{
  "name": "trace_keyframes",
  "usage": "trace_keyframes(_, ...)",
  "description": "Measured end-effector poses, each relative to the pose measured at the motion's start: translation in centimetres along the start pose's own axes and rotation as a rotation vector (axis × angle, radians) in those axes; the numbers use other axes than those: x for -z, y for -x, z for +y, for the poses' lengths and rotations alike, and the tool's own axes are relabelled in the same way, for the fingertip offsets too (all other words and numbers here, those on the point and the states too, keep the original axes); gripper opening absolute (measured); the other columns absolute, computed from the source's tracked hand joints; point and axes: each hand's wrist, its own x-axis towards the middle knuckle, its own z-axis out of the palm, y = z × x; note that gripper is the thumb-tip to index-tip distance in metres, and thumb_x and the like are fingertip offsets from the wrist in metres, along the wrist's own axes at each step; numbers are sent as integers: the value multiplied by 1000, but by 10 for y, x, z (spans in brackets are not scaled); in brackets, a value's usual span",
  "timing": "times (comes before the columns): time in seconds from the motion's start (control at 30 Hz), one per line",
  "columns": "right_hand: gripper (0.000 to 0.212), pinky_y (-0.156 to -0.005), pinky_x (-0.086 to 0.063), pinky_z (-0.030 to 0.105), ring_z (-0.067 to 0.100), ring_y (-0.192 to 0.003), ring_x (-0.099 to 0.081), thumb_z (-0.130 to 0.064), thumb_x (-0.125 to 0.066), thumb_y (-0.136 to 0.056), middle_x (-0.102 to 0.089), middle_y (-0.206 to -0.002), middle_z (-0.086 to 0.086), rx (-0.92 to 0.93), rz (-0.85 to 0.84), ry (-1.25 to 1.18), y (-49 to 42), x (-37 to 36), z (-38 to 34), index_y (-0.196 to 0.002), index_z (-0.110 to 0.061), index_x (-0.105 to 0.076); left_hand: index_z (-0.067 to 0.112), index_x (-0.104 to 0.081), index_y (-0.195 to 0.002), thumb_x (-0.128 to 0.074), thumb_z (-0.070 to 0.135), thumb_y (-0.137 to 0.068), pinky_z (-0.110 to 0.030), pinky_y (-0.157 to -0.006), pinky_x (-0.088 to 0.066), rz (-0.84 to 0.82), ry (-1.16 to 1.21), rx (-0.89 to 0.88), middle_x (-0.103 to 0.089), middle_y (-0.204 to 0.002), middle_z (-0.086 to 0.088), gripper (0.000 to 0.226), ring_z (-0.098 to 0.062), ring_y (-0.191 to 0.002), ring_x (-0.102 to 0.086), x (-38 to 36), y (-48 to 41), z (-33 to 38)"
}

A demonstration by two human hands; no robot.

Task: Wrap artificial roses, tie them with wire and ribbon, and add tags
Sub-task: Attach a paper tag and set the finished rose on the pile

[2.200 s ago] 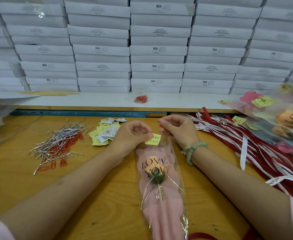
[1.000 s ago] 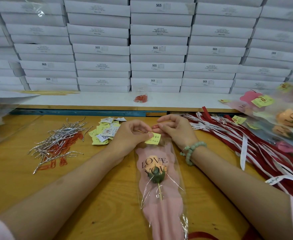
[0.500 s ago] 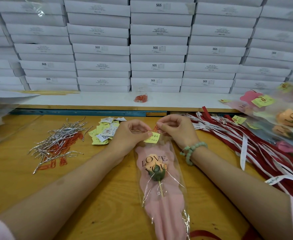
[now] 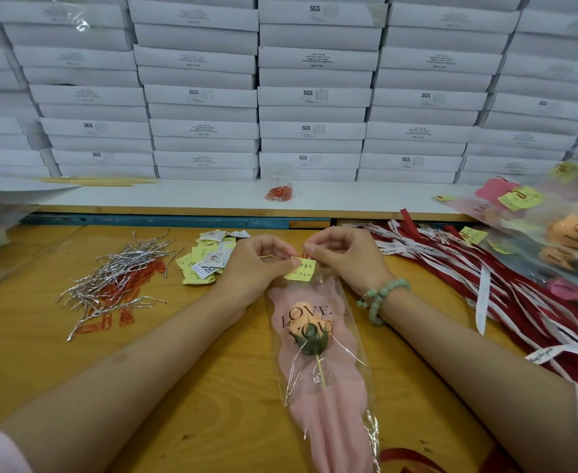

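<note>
Left hand [image 4: 256, 265] is pinching the tag [image 4: 300, 270] at the sleeve [image 4: 330, 406] top (rose [image 4: 309, 324] inside). Right hand [image 4: 346, 258] is pinching a red clip [image 4: 306, 256] — touching the tag.

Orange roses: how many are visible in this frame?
3: an orange rose in the centre sleeve, two more in the right-edge pile; others may be hidden there.
</note>
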Motion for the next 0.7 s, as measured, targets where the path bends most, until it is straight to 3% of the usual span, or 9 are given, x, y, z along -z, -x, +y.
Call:
trace_keyframes(0.23,4,-69,-57,23,10,-69,-67,-12,-71,-84,-72,-72,-3,-18,45,-54,-2,1,1,-84,-16,-71,10,-72,-88,-76,6,-81,-16,-61,-52,-17,-18,12,-70,-91,-12,10,-19,-77,-67,0,1,2)
trace_keyframes(0.43,6,-67,-54,17,6,-68,-66,-13,-69,-86,-71,-74,-3,-24,27,-44,-1,0,2,-90,-11,-73,11,-72,-87,-76,5,-81,-18,-63,-51,-19,-19,17,-70,-89,-10,10,-17,-76,-66,0,1,2)
trace_keyframes(0.57,7,-71,-56,20,6,-68,-62,-11,-63,-90,-68,-76,1,-67,79,-45,-3,1,3,-91,-9,-69,11,-72,-86,-76,5,-81,-18,-61,-53,-31,-15,9,-71,-90,-14,9,-17,-74,-66,0,1,3)
trace_keyframes(0.7,11,-63,-51,12,3,-63,-58,-12,-58,-94,-66,-74,-1,-87,108,-2,-5,2,3,-92,-9,-68,11,-72,-86,-76,5,-81,-13,-57,-49,-35,-21,8,-71,-88,-10,9,-9,-69,-66,0,2,3)
